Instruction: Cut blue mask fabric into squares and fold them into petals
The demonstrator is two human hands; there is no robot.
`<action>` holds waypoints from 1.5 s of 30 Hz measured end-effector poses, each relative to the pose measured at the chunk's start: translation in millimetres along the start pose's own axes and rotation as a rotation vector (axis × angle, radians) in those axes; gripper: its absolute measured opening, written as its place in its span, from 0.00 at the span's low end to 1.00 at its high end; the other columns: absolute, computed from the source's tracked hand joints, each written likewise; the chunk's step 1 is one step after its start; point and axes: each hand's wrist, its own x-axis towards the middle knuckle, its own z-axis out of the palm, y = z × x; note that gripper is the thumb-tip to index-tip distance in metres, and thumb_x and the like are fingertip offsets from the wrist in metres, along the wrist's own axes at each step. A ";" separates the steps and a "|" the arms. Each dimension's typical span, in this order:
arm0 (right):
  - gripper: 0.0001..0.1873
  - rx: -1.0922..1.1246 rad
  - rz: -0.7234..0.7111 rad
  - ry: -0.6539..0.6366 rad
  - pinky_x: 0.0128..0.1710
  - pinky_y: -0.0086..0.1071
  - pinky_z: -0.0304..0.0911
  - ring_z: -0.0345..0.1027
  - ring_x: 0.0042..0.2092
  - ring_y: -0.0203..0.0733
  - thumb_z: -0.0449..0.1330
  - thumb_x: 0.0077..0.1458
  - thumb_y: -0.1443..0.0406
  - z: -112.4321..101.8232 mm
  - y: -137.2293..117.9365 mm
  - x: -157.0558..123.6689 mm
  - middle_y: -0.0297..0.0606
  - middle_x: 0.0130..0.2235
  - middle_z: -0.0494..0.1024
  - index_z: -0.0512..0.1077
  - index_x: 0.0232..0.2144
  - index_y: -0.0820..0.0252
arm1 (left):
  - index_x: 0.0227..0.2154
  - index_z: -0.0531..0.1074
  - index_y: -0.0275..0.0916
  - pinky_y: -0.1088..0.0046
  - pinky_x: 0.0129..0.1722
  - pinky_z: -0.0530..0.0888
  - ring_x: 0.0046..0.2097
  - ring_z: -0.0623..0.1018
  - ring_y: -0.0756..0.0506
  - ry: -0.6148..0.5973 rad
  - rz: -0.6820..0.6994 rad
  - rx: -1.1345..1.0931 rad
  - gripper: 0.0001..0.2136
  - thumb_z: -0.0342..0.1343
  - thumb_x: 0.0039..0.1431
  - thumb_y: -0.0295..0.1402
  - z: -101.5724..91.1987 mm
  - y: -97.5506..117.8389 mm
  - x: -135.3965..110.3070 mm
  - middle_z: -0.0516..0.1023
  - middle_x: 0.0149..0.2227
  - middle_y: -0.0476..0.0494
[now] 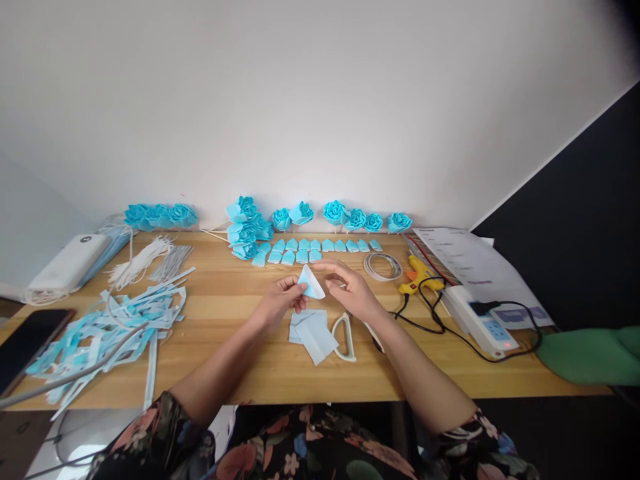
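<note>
My left hand (286, 295) pinches a folded light blue and white piece of fabric (311, 285), which comes to a point at the top. Just to its right is my right hand (353, 288), its fingers stretched and apart, with the index fingertip close to the folded piece; whether it touches I cannot tell. Below the hands lie several flat pale blue fabric squares (315, 337), overlapping. White-handled scissors (345, 339) rest beside them, partly hidden under my right forearm. Beyond my hands, small folded blue petals (303, 245) lie in rows.
Blue fabric flowers (336, 212) line the wall. Cut blue and white strips (115, 333) are heaped at left, near a phone (35, 347) and a power bank (70, 261). At right are a coil of wire (383, 266), a yellow glue gun (421, 275) and a power strip (483, 323).
</note>
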 end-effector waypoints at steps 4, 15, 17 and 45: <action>0.22 -0.077 -0.094 -0.045 0.61 0.44 0.52 0.58 0.61 0.45 0.56 0.51 0.75 0.8 -5.0 -0.2 0.36 0.58 0.67 0.74 0.45 0.49 | 0.26 0.67 0.35 0.79 0.20 0.64 0.20 0.70 0.54 0.003 -0.011 -0.043 0.19 0.65 0.45 0.45 -0.2 -1.4 0.0 0.72 0.21 0.51; 0.05 -0.001 0.004 -0.056 0.55 0.43 0.57 0.66 0.54 0.46 0.60 0.57 0.62 6.9 4.3 0.5 0.41 0.52 0.72 0.76 0.32 0.56 | 0.24 0.67 0.36 0.77 0.21 0.66 0.20 0.69 0.53 0.030 0.107 0.193 0.19 0.61 0.47 0.48 2.9 0.7 -1.7 0.71 0.20 0.51; 0.06 0.038 0.036 -0.060 0.52 0.40 0.59 0.68 0.50 0.45 0.60 0.57 0.62 8.2 5.5 0.0 0.41 0.48 0.75 0.75 0.32 0.57 | 0.24 0.67 0.36 0.77 0.21 0.66 0.19 0.68 0.54 0.042 0.138 0.251 0.18 0.60 0.48 0.48 3.5 0.6 -2.0 0.70 0.19 0.51; 0.10 0.105 0.223 -0.049 0.30 0.28 0.57 0.60 0.29 0.34 0.59 0.53 0.59 14.1 13.5 -2.3 0.30 0.26 0.68 0.68 0.27 0.60 | 0.26 0.69 0.36 0.77 0.21 0.66 0.20 0.69 0.53 0.020 0.137 0.318 0.17 0.60 0.50 0.47 4.3 -2.5 -2.3 0.71 0.20 0.51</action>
